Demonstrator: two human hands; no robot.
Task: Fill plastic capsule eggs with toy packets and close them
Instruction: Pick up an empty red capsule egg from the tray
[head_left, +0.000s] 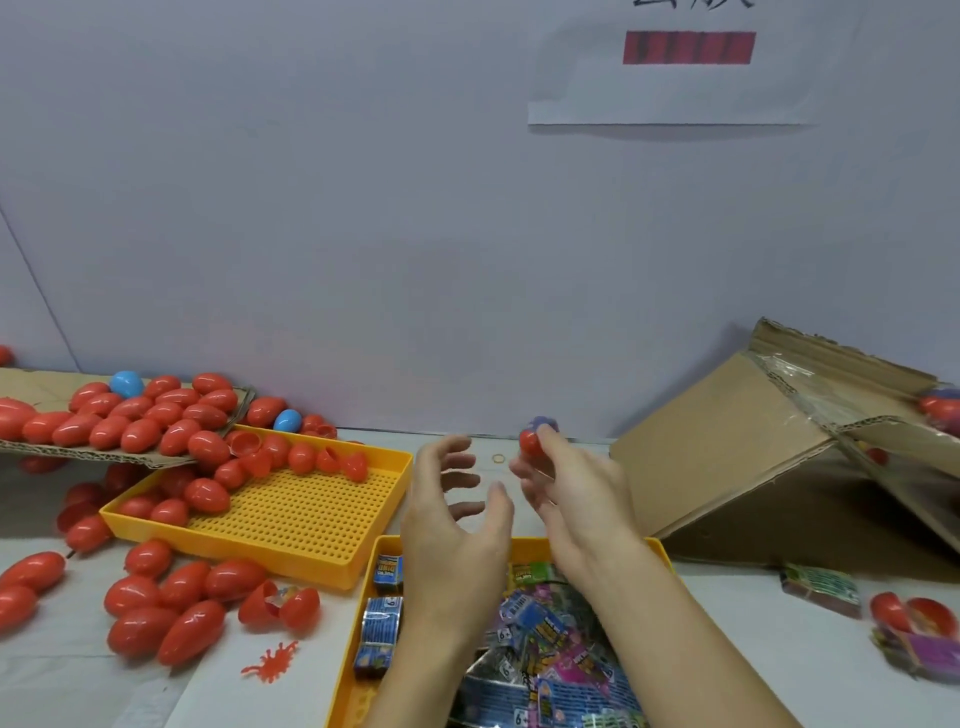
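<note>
— Pinched at the fingertips of the right hand (566, 483) was a red egg (531, 441), wasn't it?

— Yes. That hand held it up above the table, with something purple (543, 423) showing at the egg's top; the blur hid what it was.

— And the left hand (452, 514)?

— It held nothing. Its fingers were spread and loosely curved, palm turned toward the right hand, just beside it but not touching the egg.

— What lay under the hands?

— A yellow tray (349, 675) full of toy packets (540, 654), blue, pink and green, with a few small blue ones (383, 618) stacked along its left side. Both forearms crossed over it.

— Farther left?

— A second yellow tray (291, 545) with a perforated floor, holding closed red eggs (208, 493) in its far left part and a few open halves (343, 462) along its far edge. A sheet of cardboard (104, 452) overlapped that tray's far corner, heaped with more red eggs and one blue egg (127, 383). More red eggs (171, 608) lay on the table in front of the tray, one of them open (280, 605), and a red splat toy (271, 662) near it.

— On the right?

— A cardboard box (737, 457) tipped on its side, a green packet (821, 584) before it, and open red halves (914, 613) with a purple packet (924, 649) near the edge. A small rubber band (498, 458) lay on the table beyond the hands.
</note>
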